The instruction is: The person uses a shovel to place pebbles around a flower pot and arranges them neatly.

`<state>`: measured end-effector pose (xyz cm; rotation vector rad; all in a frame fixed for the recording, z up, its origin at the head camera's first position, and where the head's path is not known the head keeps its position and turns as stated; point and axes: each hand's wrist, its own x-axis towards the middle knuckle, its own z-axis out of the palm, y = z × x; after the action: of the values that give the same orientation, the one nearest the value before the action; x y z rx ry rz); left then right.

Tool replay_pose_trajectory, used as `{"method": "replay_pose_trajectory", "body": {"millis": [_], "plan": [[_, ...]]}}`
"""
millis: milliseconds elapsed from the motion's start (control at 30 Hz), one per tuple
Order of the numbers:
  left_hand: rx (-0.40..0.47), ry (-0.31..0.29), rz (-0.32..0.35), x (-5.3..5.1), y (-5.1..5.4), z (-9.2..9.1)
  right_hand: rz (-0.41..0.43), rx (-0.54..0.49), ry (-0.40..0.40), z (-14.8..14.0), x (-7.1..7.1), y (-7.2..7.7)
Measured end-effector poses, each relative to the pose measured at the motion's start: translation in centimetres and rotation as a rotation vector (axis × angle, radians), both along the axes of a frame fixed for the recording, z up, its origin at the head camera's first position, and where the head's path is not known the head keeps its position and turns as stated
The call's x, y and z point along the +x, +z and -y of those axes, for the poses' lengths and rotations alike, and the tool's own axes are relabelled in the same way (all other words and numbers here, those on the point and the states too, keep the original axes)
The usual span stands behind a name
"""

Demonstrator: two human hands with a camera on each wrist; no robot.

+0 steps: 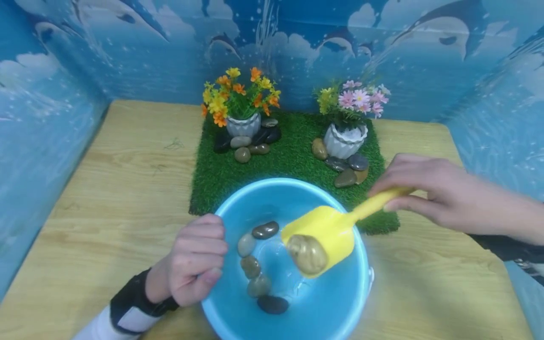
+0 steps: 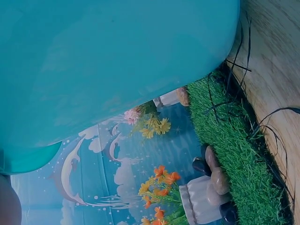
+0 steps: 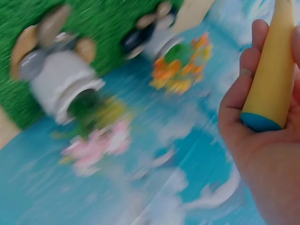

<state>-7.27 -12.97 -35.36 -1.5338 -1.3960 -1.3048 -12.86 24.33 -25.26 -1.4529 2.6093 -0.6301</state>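
Note:
In the head view, my right hand (image 1: 429,189) grips the handle of a yellow toy shovel (image 1: 344,222) and holds it over a blue bucket (image 1: 357,302). One tan stone (image 1: 308,254), slightly blurred, lies on the shovel's blade. My left hand (image 1: 197,259) holds the bucket's left rim with curled fingers. Inside the bucket, several wet stones (image 1: 259,285) form a curved line on the left side of the bottom. The right wrist view shows fingers wrapped around the yellow handle (image 3: 272,70). Bucket wall (image 2: 112,61) fills much of the left wrist view.
Behind the bucket, an artificial grass mat (image 1: 289,146) bears a white pot of orange and yellow flowers (image 1: 242,97) and another of pink flowers (image 1: 359,99). Stones (image 1: 242,155) surround both pots. A wooden table (image 1: 119,189) lies underneath, enclosed by dolphin-printed blue walls (image 1: 289,52).

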Motion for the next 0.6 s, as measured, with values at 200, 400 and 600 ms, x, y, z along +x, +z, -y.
{"method": "replay_pose_trajectory", "body": {"millis": [200, 400, 600], "plan": [[-0.023, 0.011, 0.031, 0.2, -0.5, 0.3, 0.001, 0.127, -0.368, -5.3, -1.5, -1.0], [-0.027, 0.012, 0.035, 0.2, -0.8, 0.4, 0.001, 0.250, -0.616, -9.5, -3.3, -2.8], [-0.030, 0.013, 0.038, 0.2, -0.8, 0.4, 0.028, 0.327, -0.705, -13.1, -5.6, -4.9]]}}
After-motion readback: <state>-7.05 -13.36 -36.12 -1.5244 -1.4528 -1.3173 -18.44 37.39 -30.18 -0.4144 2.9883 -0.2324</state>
